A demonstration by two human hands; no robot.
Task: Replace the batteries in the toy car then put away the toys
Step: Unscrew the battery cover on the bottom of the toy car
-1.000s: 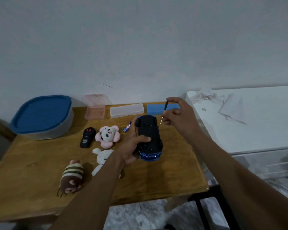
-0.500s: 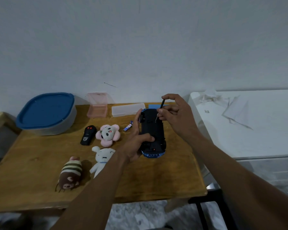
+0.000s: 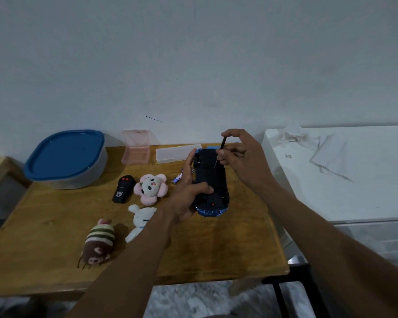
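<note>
You are holding the toy car upside down over the right half of the wooden table. Its black underside is facing up and its blue bodywork is showing at the near end. Your left hand is gripping the car from its left side, with the thumb lying across the chassis and the fingers curling up along the far-left edge. Your right hand is pinching a thin dark screwdriver between thumb and fingertips. The tool is tilting down and to the left, and its tip is reaching the underside near the far end of the car.

Just left of the car a small battery is lying on the wood. Further left a pink flower plush is sitting beside a black remote control. A white bunny plush and a striped brown plush are lying nearer to you.

Along the wall a clear plastic case, a pink box and a blue-lidded container are lined up. To the right a white cabinet is carrying crumpled paper.
</note>
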